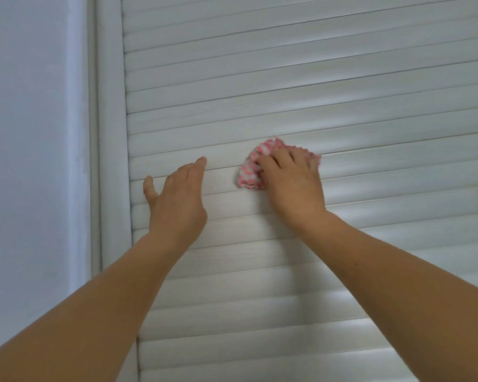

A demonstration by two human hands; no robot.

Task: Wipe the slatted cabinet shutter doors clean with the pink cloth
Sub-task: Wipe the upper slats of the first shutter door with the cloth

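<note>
A white slatted shutter door (301, 78) fills most of the view. A bunched pink-and-white cloth (249, 172) lies against its slats near the middle. My right hand (290, 180) covers the cloth and grips it with curled fingers, pressing it on the slats. My left hand (177, 194) rests flat on the slats to the left of the cloth, fingers straight and thumb spread toward the frame. Most of the cloth is hidden under my right hand.
The door's rounded white frame post (111, 133) runs vertically at the left of the slats. A plain pale wall (31, 161) lies left of the post. Slats continue above, below and to the right of my hands.
</note>
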